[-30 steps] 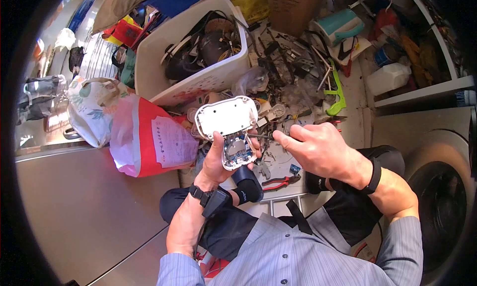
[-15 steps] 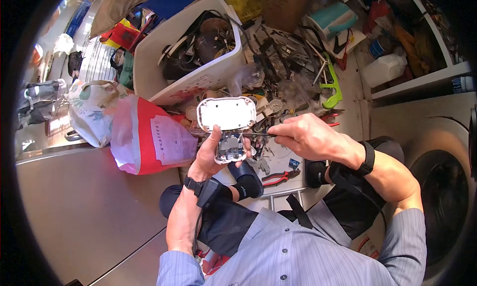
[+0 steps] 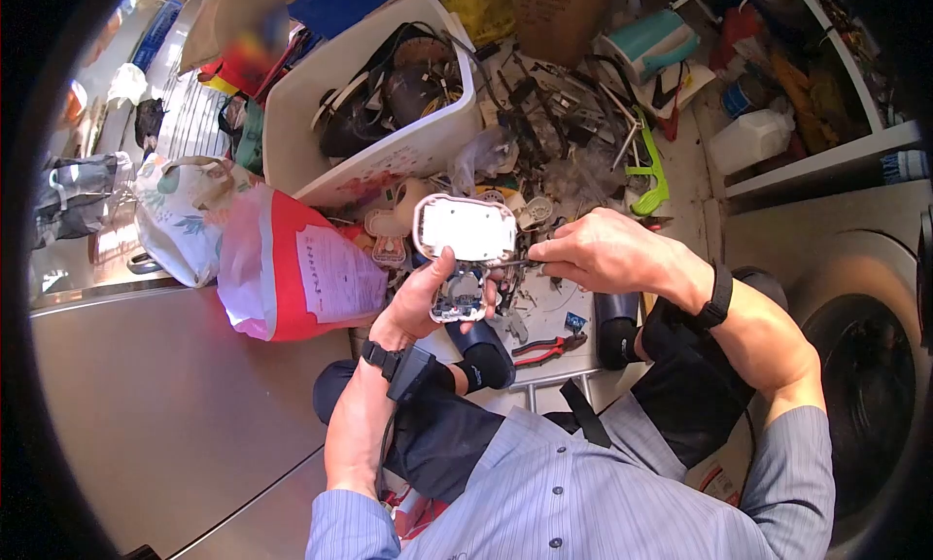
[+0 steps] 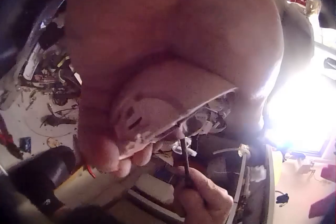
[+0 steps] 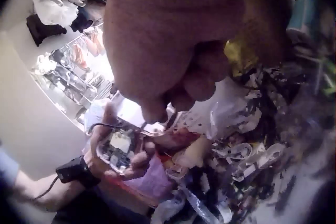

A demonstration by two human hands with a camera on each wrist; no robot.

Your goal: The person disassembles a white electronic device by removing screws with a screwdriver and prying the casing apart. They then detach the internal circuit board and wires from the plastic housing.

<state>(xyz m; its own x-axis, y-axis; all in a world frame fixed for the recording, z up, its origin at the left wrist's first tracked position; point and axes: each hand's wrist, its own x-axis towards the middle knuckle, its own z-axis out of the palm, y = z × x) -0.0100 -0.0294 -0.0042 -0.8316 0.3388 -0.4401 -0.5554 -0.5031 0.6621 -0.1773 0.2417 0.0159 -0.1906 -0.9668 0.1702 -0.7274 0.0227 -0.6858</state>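
Observation:
My left hand (image 3: 413, 302) grips an opened white plastic casing from below, its thumb on the near side. The casing's upper half is a blank white shell (image 3: 468, 231), folded away from the lower half. In the lower half, a circuit board with small parts (image 3: 465, 288) lies exposed. My right hand (image 3: 617, 259) pinches a thin dark rod-like tool, seemingly a screwdriver (image 4: 185, 163), between thumb and fingers. Its tip meets the casing's edge where the halves join. The left wrist view shows the casing's rounded outer shell (image 4: 157, 103) against the left palm.
Red-handled pliers (image 3: 549, 350) and a small blue board (image 3: 575, 321) lie on the floor between the feet. Beyond the hands are scattered scrap parts, a white bin (image 3: 389, 166) of cables, and a green-handled tool (image 3: 653, 171). A red-and-white bag (image 3: 292, 268) stands left; a washing machine (image 3: 816, 220) stands right.
Over the last second the right hand has moved up and slightly left with the tool. The casing shifted left, then back right, and its shell now sits a little lower and further right.

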